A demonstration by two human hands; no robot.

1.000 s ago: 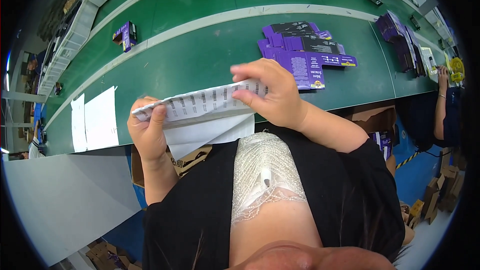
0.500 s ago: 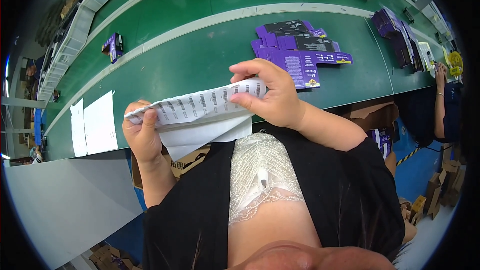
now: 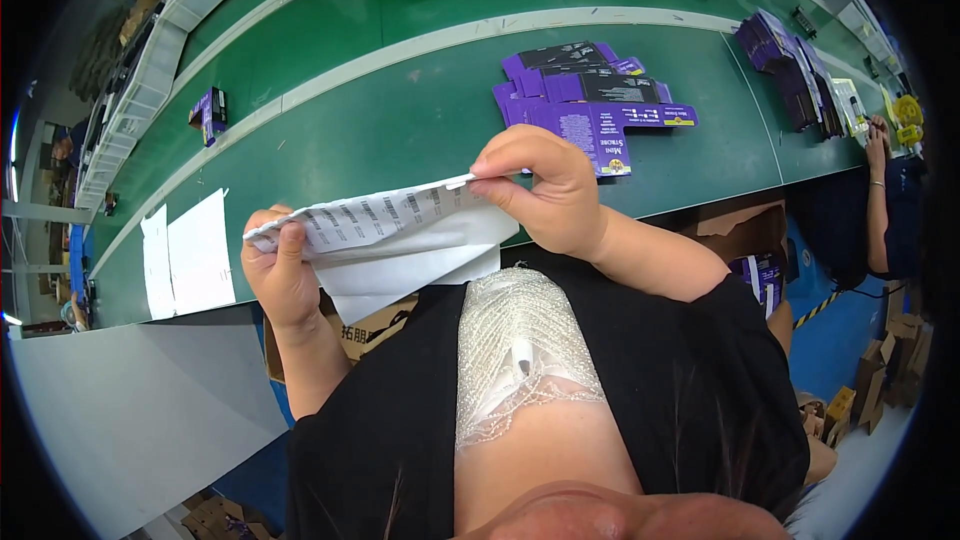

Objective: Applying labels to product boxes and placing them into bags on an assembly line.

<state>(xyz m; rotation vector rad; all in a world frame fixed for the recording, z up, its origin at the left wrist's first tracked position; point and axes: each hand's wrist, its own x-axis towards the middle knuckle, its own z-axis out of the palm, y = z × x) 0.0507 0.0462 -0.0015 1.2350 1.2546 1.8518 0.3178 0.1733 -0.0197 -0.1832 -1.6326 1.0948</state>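
Between my two hands, above the near edge of the green table, is a white sheet of barcode labels [image 3: 385, 217], its upper edge folded over. My left hand [image 3: 283, 265] grips the sheet's left end, thumb on the printed side. At the other end my right hand [image 3: 545, 185] pinches the sheet's top right corner between thumb and fingers. Blank white backing hangs below the printed rows. Past my right hand, flattened purple and black cartons [image 3: 590, 105] lie in an overlapping pile.
Blank white papers [image 3: 200, 252] lie on the green table [image 3: 380, 105] at left, with a small purple box [image 3: 209, 115] beyond. More folded purple cartons [image 3: 780, 60] stand at right, near a co-worker's hand [image 3: 877, 145]. An open cardboard box [image 3: 740, 230] sits below the table edge.
My right hand has closed from a loose hold to a pinch at the sheet's corner, and the curled right end has flattened. My left hand keeps its grip.
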